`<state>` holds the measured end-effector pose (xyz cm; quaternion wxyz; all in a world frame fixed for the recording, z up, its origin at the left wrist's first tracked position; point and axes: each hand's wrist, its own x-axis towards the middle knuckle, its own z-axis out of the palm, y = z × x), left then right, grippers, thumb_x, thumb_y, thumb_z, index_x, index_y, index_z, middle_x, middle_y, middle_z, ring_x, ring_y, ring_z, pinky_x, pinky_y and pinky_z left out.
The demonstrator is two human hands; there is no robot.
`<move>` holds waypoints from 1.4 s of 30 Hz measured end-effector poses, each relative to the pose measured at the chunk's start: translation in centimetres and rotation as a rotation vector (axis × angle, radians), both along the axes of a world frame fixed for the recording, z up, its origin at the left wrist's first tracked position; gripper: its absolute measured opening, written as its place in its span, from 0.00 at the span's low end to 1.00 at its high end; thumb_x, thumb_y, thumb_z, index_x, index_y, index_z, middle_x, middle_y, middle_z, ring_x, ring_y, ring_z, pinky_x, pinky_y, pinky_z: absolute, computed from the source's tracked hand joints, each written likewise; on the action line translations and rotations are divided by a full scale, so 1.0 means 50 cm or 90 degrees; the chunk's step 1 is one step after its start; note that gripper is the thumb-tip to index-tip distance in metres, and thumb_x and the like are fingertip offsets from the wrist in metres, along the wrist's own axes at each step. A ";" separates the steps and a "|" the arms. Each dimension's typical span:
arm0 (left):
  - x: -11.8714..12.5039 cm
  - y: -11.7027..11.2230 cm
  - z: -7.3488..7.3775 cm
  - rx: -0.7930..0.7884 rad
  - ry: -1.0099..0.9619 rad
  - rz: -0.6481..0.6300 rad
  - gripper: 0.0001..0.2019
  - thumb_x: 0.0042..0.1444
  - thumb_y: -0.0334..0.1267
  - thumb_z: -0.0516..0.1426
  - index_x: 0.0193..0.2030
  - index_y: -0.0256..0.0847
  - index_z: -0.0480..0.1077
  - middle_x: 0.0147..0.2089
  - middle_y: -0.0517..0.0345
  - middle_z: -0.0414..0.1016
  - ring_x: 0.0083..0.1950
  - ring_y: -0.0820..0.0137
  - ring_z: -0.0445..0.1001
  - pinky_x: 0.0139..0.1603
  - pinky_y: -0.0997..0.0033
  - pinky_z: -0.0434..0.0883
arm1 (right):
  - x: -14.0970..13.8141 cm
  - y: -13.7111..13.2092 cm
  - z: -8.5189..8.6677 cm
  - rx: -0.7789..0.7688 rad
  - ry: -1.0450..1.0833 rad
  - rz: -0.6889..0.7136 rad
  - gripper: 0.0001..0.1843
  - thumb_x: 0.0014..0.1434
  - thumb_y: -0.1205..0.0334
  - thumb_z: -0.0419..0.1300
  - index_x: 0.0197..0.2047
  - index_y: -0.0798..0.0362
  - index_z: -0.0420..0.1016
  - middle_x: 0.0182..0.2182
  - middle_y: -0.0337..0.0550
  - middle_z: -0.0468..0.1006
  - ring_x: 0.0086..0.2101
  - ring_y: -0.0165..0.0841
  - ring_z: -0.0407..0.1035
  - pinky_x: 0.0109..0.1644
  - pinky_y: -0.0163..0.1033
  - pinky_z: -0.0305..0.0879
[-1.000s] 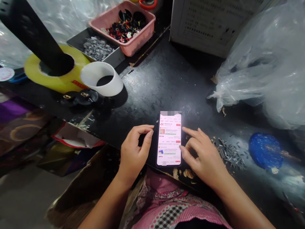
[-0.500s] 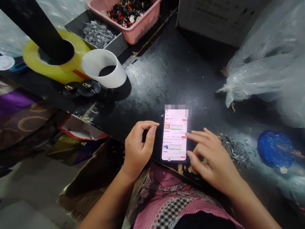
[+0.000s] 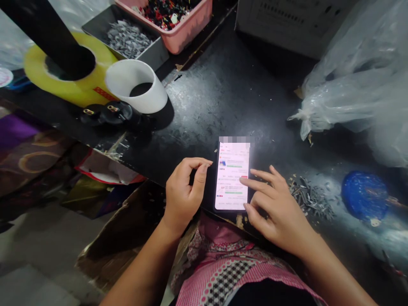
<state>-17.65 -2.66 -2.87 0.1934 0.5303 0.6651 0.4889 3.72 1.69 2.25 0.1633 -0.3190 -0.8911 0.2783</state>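
The work in hand is browsing on a phone (image 3: 232, 178), which lies flat with its screen lit at the near edge of the dark table (image 3: 223, 97), between the two hands. The right hand (image 3: 277, 210) is spread and released, its forefinger laid on the right part of the screen. The left hand (image 3: 183, 195) sits curled at the phone's left edge, thumb and forefinger drawn together. Whether they pinch the edge or only rest beside it I cannot tell from this angle.

In my judgement, any further swipe calls for only a light fingertip, with the phone steadied so it does not slide off the edge.

Counted:
- one phone
- two trays at the far left, a pink one (image 3: 178, 25) and a grey one (image 3: 127, 38)
- one yellow tape roll (image 3: 63, 80)
- one white cup (image 3: 135, 87)
- two black plugs (image 3: 105, 112)
- one heap of grey bits (image 3: 310, 197)
- one blue lid (image 3: 365, 195)
- one cardboard box (image 3: 287, 21)
- at least one plastic bag (image 3: 357, 85)
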 end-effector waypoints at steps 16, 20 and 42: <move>-0.001 -0.003 0.000 -0.005 0.002 -0.002 0.06 0.68 0.35 0.52 0.43 0.41 0.70 0.42 0.62 0.75 0.45 0.75 0.74 0.48 0.74 0.69 | -0.010 -0.015 -0.006 0.005 -0.014 0.047 0.11 0.68 0.67 0.53 0.33 0.54 0.68 0.53 0.35 0.74 0.60 0.42 0.57 0.69 0.63 0.39; -0.001 -0.003 0.001 -0.004 0.004 -0.001 0.07 0.69 0.36 0.52 0.43 0.41 0.71 0.42 0.62 0.75 0.45 0.75 0.74 0.48 0.74 0.69 | -0.008 -0.023 -0.004 -0.008 -0.015 0.060 0.10 0.68 0.66 0.53 0.34 0.54 0.69 0.51 0.35 0.75 0.60 0.42 0.58 0.70 0.63 0.37; 0.001 -0.001 0.003 -0.011 0.008 -0.001 0.07 0.68 0.35 0.52 0.43 0.40 0.71 0.42 0.60 0.75 0.45 0.72 0.74 0.48 0.73 0.69 | -0.025 -0.015 0.013 0.021 -0.008 0.029 0.10 0.67 0.67 0.54 0.31 0.54 0.69 0.55 0.44 0.72 0.60 0.43 0.58 0.70 0.62 0.42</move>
